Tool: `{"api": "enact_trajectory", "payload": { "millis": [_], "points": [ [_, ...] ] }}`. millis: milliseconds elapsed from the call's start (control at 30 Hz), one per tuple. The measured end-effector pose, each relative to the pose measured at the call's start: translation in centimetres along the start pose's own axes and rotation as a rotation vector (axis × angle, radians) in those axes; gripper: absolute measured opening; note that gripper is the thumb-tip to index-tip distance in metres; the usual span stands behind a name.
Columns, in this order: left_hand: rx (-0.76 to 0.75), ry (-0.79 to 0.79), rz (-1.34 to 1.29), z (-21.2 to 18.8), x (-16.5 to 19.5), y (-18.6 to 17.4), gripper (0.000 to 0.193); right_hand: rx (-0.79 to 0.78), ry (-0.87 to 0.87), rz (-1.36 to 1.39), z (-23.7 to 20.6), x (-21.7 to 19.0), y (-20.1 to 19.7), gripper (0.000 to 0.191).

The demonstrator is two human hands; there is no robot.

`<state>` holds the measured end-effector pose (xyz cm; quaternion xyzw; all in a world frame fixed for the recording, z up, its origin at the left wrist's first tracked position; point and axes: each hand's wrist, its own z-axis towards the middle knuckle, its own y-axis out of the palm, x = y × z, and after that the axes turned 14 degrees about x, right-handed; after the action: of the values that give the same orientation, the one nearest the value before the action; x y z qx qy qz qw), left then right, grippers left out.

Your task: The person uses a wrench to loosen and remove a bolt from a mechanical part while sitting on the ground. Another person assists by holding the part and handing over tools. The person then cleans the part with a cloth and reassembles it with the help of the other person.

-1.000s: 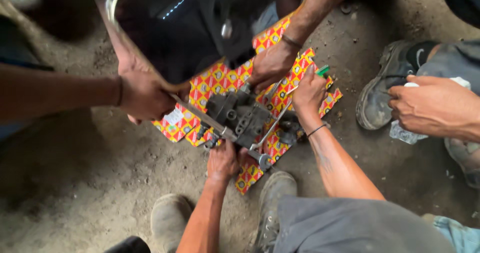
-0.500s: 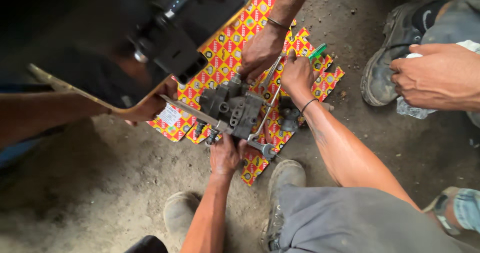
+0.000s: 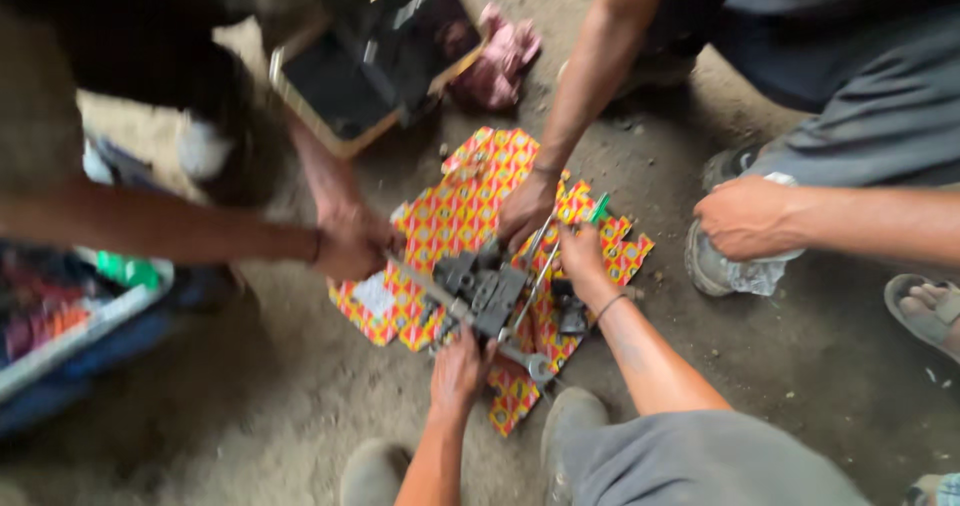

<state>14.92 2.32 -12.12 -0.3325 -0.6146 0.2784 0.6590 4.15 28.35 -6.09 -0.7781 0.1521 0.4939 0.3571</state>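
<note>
A grey metal machine part point(image 3: 482, 291) lies on a flattened red and yellow patterned carton point(image 3: 455, 211) on the dirt floor. My left hand point(image 3: 457, 368) grips the part's near edge, beside a wrench point(image 3: 530, 361). My right hand point(image 3: 583, 259) is closed around a thin green-handled screwdriver point(image 3: 598, 209) whose shaft slants down to the part. Another person's hand point(image 3: 525, 211) presses on the part's far side. A third hand point(image 3: 350, 243) at the left holds a long metal bar point(image 3: 425, 288) laid against the part.
A dark boxy object point(image 3: 385, 51) and a pink rag point(image 3: 500, 61) lie beyond the carton. A blue tray point(image 3: 75, 341) with coloured items stands at the left. At the right another person's hand point(image 3: 745, 216) rests near a shoe point(image 3: 705, 261). My shoes point(image 3: 570, 416) are near the carton.
The view has shifted and pulled back, so the dark object now sits farther up. The hands stay on the part; the left person's hand has come closer to it.
</note>
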Motion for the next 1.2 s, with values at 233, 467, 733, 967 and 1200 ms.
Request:
{"api": "enact_trajectory", "payload": {
  "millis": [233,467,733,967,1200],
  "points": [
    [-0.013,0.041,-0.041,1.1,1.7,-2.7,0.086,-0.098,0.151,0.287,-4.1,-2.1,-3.2,0.017],
    [-0.103,0.011,-0.051,1.3,2.7,-5.0,0.095,-0.021,-0.432,0.455,-10.5,-4.9,-5.2,0.016],
    [0.032,0.041,-0.096,1.4,2.2,-3.6,0.069,0.0,-0.669,0.381,-15.0,-8.2,-4.6,0.019],
    [0.015,-0.033,-0.041,1.1,3.7,-4.5,0.059,0.187,-1.299,-0.477,-11.1,-14.0,-6.8,0.022],
    [0.128,0.01,0.004,0.5,3.9,-2.8,0.044,-0.299,-1.864,-0.958,-8.4,-18.8,-6.1,0.047]
  ]
}}
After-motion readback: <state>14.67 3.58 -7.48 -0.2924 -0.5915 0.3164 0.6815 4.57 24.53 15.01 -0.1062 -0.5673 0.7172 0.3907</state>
